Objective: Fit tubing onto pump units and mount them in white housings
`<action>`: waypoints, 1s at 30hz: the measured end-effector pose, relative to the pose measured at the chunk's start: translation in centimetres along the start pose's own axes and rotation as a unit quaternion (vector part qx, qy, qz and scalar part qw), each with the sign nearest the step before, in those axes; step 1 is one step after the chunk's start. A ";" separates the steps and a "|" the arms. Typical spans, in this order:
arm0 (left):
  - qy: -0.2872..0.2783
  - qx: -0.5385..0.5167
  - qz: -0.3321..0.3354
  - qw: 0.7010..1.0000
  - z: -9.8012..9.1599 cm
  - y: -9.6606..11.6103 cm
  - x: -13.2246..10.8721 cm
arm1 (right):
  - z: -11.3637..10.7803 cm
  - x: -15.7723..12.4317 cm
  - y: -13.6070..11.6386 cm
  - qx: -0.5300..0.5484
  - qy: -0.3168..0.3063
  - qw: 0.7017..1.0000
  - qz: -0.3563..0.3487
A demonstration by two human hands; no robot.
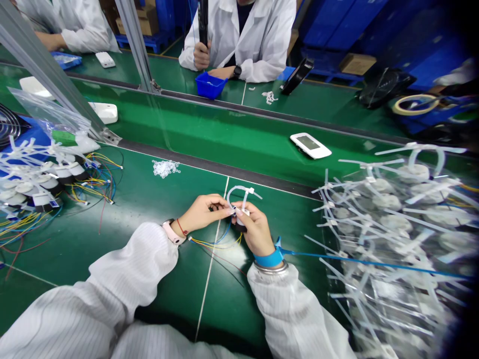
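In front of me, over the green bench, my right hand (258, 232) is closed around a small white-and-black pump-like part (242, 222). A translucent tube (235, 189) loops up from it, with a white fitting on top. Thin yellow, blue, red and black wires (213, 244) hang below it toward the bench. From the left, my left hand (204, 212) pinches with thumb and index finger at the near end of the tube, touching the part. What sits between those fingertips is too small to make out. A blue wrist strap (270, 257) is on my right wrist.
Similar tubed parts lie heaped at left (41, 187), wires trailing, and a large bagged pile (389, 214) crowds the right. Small clear rings (165, 168) lie ahead. Beyond the dark rail are a white display device (310, 145), a blue bin (210, 85) and a seated co-worker (239, 40).
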State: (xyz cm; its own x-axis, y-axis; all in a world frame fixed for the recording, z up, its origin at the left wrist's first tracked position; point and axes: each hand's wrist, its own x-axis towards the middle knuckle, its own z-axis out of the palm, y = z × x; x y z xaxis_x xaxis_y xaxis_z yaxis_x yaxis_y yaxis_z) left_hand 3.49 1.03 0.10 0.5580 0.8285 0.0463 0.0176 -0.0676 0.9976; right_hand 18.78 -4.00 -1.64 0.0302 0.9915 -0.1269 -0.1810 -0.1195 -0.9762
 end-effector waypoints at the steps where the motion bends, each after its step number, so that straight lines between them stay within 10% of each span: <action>1: 0.001 0.000 0.003 1.000 0.0 0.0 0.0 | 0.0 0.0 0.0 0.000 0.000 1.000 0.000; 30: 0.048 -0.038 -0.013 0.998 0.1 -0.2 0.0 | 0.6 -0.1 -0.8 -0.068 0.009 0.998 -0.003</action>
State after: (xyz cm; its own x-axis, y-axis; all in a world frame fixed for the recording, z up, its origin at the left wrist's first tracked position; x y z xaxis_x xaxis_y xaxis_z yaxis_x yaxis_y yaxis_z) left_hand 3.59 0.95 -0.10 0.4757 0.8793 0.0213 -0.0331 -0.0064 0.9994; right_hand 18.29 -3.93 -0.77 0.0491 0.9911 -0.1238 -0.0463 -0.1216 -0.9915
